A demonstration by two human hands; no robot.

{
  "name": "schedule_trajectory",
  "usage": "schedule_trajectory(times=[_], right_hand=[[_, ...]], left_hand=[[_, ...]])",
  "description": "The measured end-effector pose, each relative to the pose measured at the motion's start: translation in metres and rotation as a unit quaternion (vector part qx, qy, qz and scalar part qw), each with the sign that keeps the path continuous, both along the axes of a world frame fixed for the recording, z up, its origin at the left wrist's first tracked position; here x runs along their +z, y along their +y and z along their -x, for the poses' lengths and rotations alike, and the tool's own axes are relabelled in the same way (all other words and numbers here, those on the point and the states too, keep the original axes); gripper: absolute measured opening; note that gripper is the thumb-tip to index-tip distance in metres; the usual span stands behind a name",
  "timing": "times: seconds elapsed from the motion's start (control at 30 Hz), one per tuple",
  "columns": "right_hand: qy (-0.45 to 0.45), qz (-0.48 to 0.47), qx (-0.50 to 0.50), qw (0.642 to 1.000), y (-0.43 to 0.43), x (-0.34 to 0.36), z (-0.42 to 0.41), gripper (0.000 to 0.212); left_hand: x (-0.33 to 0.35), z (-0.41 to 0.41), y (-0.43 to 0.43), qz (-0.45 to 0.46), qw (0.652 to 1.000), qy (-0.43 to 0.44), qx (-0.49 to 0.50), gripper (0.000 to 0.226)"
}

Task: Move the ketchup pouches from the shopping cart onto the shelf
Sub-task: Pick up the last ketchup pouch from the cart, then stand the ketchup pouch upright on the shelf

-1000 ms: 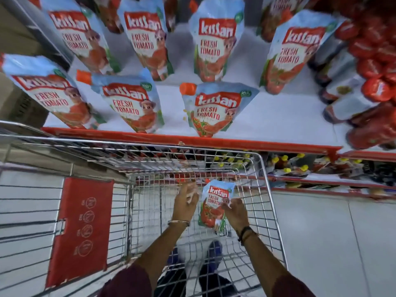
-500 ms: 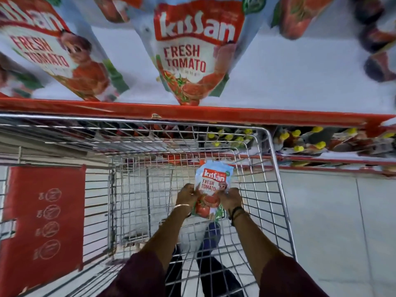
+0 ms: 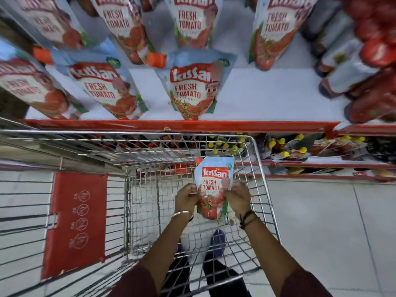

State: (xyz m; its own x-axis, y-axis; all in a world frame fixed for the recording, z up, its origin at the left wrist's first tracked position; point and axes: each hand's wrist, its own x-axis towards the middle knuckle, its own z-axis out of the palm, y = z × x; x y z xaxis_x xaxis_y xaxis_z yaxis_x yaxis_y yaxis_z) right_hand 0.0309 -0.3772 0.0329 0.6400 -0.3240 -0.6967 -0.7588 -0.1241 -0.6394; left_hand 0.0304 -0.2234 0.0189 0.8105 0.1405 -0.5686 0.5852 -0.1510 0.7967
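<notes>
A ketchup pouch [image 3: 214, 183], pale blue with a red label and an orange cap, is held upright inside the wire shopping cart [image 3: 260, 179]. My left hand [image 3: 186, 198] grips its left edge and my right hand [image 3: 237, 198] grips its right edge. Above the cart, the white shelf [image 3: 267, 95] with a red front lip carries several identical ketchup pouches [image 3: 192, 86] standing in rows. The cart's floor under the held pouch looks bare of other pouches.
Dark red sauce bottles [image 3: 364, 71] fill the shelf's right end. A lower shelf holds yellow-capped bottles [image 3: 285, 151]. The cart's red child-seat flap [image 3: 75, 224] is at the left. Pale floor tiles lie to the right of the cart.
My left hand came onto the pouch, so both hands now grip it. The pouch has risen slightly inside the cart, and my view has tilted back up to the shelf.
</notes>
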Motion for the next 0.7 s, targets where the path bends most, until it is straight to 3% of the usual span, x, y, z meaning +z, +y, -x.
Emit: schedule_trajectory(times=[0.07,0.17,0.33,0.57,0.7], right_hand=[[-0.041,0.004,-0.018,0.999,0.000,0.030,0.002,0.012],[-0.111,-0.010,-0.036,0.993,-0.001,0.071,0.005,0.031],[-0.234,-0.067,-0.085,0.966,-0.011,0.130,0.010,0.026],[-0.370,-0.055,-0.086,0.923,-0.049,0.208,-0.001,0.035],[-0.426,-0.045,-0.080,0.900,-0.078,0.235,-0.023,0.033]], left_hand=[[0.026,0.000,0.001,0.000,0.999,-0.038,-0.013,0.023],[0.063,-0.003,0.001,-0.003,0.996,-0.090,-0.027,0.027],[0.127,-0.009,-0.008,0.004,0.985,-0.168,-0.035,0.034],[0.210,-0.036,-0.046,0.027,0.953,-0.291,-0.075,0.021],[0.238,-0.056,-0.074,0.044,0.939,-0.335,-0.066,0.033]])
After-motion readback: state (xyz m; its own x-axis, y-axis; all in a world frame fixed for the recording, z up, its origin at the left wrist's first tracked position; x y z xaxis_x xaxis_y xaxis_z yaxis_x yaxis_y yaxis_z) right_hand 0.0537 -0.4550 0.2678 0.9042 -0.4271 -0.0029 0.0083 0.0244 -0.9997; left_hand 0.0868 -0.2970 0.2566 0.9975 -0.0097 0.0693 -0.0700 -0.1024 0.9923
